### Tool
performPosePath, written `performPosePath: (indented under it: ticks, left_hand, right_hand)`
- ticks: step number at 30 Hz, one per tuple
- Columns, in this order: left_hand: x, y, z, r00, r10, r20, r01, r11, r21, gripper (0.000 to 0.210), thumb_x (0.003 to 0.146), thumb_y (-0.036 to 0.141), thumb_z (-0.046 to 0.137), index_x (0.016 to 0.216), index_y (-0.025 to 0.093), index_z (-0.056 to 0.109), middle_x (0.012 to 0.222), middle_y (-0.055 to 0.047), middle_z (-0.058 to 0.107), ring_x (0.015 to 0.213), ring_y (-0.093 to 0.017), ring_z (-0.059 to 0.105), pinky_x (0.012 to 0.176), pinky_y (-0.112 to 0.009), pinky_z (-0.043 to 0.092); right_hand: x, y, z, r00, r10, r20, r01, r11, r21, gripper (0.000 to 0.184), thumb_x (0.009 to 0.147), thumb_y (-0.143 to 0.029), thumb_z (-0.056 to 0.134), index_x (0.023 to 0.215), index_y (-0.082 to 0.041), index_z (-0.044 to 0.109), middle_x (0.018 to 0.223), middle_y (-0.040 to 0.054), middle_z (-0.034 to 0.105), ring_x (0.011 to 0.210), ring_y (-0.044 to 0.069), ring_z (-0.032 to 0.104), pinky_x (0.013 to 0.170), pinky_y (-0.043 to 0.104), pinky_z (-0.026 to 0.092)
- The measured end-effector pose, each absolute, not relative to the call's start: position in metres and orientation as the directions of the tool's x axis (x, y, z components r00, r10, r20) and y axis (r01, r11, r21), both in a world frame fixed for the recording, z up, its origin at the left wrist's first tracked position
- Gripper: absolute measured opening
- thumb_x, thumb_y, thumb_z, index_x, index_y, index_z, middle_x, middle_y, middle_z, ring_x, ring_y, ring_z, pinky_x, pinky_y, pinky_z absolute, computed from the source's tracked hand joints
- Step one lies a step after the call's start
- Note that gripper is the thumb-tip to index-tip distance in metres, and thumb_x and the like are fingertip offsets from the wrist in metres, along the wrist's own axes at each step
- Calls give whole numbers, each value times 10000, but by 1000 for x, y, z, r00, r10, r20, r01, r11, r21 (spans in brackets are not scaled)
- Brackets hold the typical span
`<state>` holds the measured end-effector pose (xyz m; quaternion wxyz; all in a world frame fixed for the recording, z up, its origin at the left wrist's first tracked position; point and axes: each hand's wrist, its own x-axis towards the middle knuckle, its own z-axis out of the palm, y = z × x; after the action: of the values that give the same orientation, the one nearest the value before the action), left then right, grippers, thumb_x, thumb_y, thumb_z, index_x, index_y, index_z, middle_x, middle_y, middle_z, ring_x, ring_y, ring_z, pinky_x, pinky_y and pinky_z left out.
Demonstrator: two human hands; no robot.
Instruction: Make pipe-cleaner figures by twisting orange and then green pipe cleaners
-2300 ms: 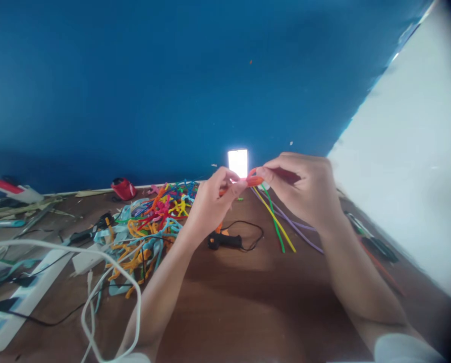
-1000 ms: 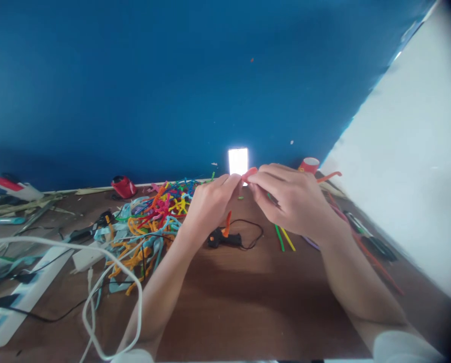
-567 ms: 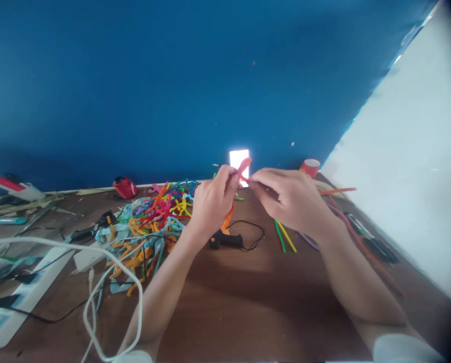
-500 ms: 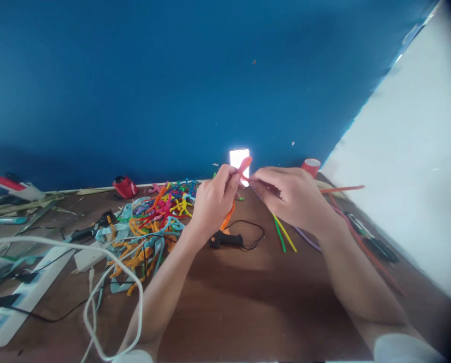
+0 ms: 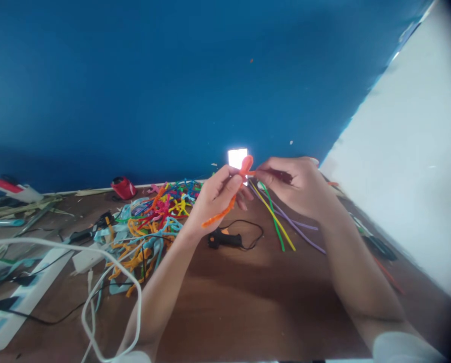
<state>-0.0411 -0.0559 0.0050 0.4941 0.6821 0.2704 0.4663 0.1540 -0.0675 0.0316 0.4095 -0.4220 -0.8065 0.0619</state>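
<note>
An orange pipe cleaner (image 5: 247, 164), bent into a small loop at its upper end, is held between both hands in front of a bright phone screen (image 5: 236, 158). My left hand (image 5: 218, 197) pinches it just below the loop, and its fuzzy tail hangs down across the palm toward the wrist. With thumb and index finger, my right hand (image 5: 295, 184) grips the short end that sticks out to the right. Beneath the right hand lie a green pipe cleaner (image 5: 277, 228), a yellow one (image 5: 286, 235) and purple ones (image 5: 304, 236).
A tangled heap of coloured pipe cleaners (image 5: 165, 212) covers the left. A black glue gun (image 5: 224, 238) with its cord lies in the middle. White cable (image 5: 139, 302), a power strip (image 5: 32, 287) and a red object (image 5: 123, 187) are at left; dark tools (image 5: 379, 246) lie right.
My right hand has lifted slightly and moved a little right. The orange loop is turned more upright, and its tail now shows across my left palm.
</note>
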Motion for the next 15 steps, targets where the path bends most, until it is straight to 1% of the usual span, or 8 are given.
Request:
performPosePath:
  ticks: [3, 6, 11, 13, 15]
  left_hand:
    - [-41, -59, 8, 472, 810, 349, -134, -325, 936, 257, 990, 423, 516, 972, 168, 544, 755, -20, 702, 553, -74, 638, 498, -176, 414]
    - [-41, -61, 9, 507, 798, 324, -159, -283, 946, 246, 981, 407, 541, 948, 163, 550, 733, -20, 690, 559, -74, 622, 538, -183, 451]
    - [-41, -60, 5, 612, 739, 283, -172, -225, 959, 254, 967, 411, 565, 928, 160, 561, 727, -34, 685, 625, -103, 634, 619, -217, 503]
    - [-42, -57, 3, 645, 714, 273, -132, -247, 960, 261, 979, 413, 540, 935, 158, 576, 741, -39, 686, 666, -114, 645, 662, -233, 511]
    - [-45, -54, 3, 674, 692, 261, -36, -322, 946, 264, 994, 397, 513, 942, 154, 600, 763, -44, 692, 723, -121, 655, 718, -240, 504]
  right_hand:
    - [158, -60, 28, -291, 755, 588, 584, 627, -515, 263, 930, -396, 623, 778, -194, 695, 628, -23, 605, 573, 117, 485, 545, 264, 346]
    - [160, -54, 26, -296, 775, 558, 541, 618, -571, 333, 909, -461, 641, 755, -172, 702, 631, -20, 585, 585, 110, 459, 542, 264, 330]
    - [161, -50, 26, -284, 785, 551, 536, 607, -587, 420, 869, -528, 666, 687, -150, 691, 577, -19, 536, 568, 101, 423, 528, 264, 302]
    - [161, -48, 26, -269, 793, 546, 536, 594, -599, 412, 851, -532, 686, 691, -153, 704, 576, -13, 558, 568, 104, 440, 525, 266, 302]
    - [162, -46, 25, -272, 801, 533, 531, 587, -611, 394, 838, -534, 700, 720, -159, 728, 603, 0, 609, 584, 116, 480, 536, 271, 316]
